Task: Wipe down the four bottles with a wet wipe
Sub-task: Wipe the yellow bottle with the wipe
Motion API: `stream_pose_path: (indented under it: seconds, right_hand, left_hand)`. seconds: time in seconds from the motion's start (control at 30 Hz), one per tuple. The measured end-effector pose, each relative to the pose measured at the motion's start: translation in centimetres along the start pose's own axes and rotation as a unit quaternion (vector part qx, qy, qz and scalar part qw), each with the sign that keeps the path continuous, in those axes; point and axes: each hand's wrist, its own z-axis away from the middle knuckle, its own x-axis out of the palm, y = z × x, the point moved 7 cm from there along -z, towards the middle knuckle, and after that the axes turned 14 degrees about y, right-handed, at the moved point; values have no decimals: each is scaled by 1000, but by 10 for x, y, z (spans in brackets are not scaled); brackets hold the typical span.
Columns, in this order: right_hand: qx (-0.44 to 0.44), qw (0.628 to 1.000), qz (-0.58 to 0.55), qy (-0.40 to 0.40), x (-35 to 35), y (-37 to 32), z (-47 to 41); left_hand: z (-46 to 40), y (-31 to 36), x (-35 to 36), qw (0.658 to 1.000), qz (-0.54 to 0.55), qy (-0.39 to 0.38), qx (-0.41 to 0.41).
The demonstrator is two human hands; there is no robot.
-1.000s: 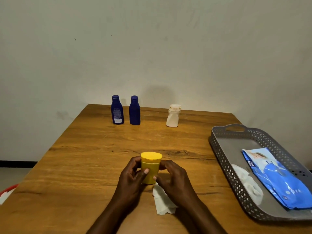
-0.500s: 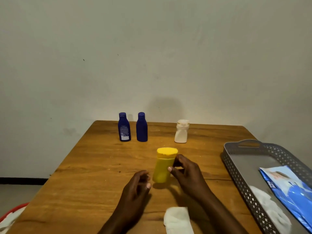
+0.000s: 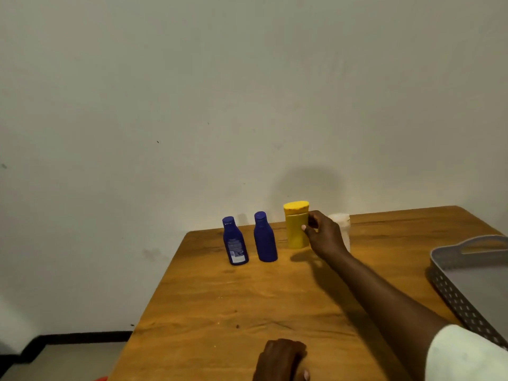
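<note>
My right hand (image 3: 323, 235) reaches to the far edge of the wooden table (image 3: 220, 312) and grips the yellow bottle (image 3: 296, 224), which stands upright in the row. Left of it stand two dark blue bottles, one with a label (image 3: 235, 242) and one plain (image 3: 264, 237). The white bottle (image 3: 342, 228) is partly hidden behind my right hand. My left hand (image 3: 283, 360) rests on the table near the bottom edge, fingers loosely curled, holding nothing I can see. No wet wipe is in view.
A grey perforated tray (image 3: 450, 287) sits at the right edge of the table. A pale wall rises just behind the bottles. The floor with a dark skirting strip shows at lower left.
My right hand has carried the yellow bottle from the table's middle to the back row beside the blue bottles. My left hand let go and stayed near me. The view has tilted up; the wipe left view.
</note>
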Motion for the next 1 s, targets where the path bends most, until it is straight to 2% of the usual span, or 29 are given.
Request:
stream_pose_path:
  seconds: [0.1,0.13,0.2,0.23,0.3,0.37,0.43,0.5,0.7,1.0]
  right_hand:
    - [15,1000,14,6,17,10,-7]
    - [21,1000,17,4,23,13,-8]
    - [29,999,21,-5,34,19,-8]
    - [32,999,20,-7,39,22,-8]
    - [37,999,15,-5,45,27,-9]
    - [49,999,-1,1,50,31,-8]
    - [57,998,-12,4,53,36,-6]
    - [54,998,-13,6,55,39,-4]
    - [64,998,-6,16,54,46,-8]
    - [72,997,-19,15,55,54,-10]
  left_hand:
    - [-4,-9,19,994,-13,-101,44]
    - [3,-15,28,990,7,-139,14]
    - [3,-17,27,991,-20,-121,55]
    - [5,-25,31,986,-46,-157,21]
    - [12,-27,26,992,-30,-119,12]
    - [18,-21,26,993,-10,-102,54]
    - [19,-16,18,996,25,-75,42]
    - [20,-9,13,996,18,-52,65]
    - [26,-7,7,998,39,17,56]
    - [25,-7,3,998,52,14,29]
